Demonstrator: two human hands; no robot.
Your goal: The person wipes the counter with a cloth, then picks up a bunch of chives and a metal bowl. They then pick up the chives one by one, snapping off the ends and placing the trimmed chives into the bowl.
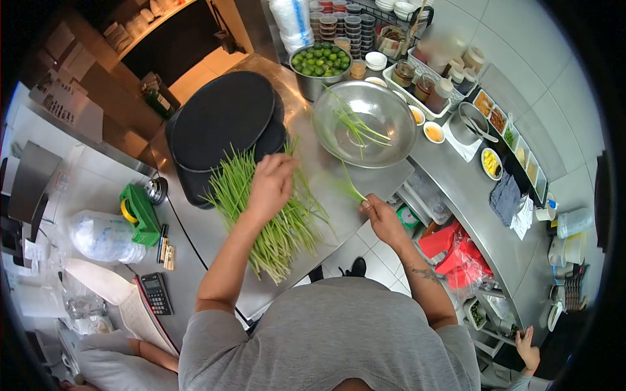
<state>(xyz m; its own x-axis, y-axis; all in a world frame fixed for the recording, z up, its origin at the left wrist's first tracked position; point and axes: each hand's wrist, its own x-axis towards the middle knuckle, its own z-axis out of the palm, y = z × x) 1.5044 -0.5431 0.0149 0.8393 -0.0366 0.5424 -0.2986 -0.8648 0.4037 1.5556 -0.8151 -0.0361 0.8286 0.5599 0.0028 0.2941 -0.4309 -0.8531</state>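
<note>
A thick pile of long green chives [261, 241] lies on the steel counter in front of me. My left hand [274, 179] is over the upper part of the pile, fingers curled in; whether a stalk is pinched in them is hidden. To the right, my right hand [381, 215] grips a few chive stalks [352, 185] between thumb and fingers, past the counter's edge. Their tips point up toward a wide steel bowl [398, 140], in which several loose chives [358, 128] lie.
Black round trays [225, 124] are stacked behind the pile. A pot of green limes [319, 75] stands at the back. Sauce cups, a white basket [450, 107] and topping containers line the right counter. A calculator [156, 293] and another person's arm [153, 354] are at left; another hand [527, 350] is lower right.
</note>
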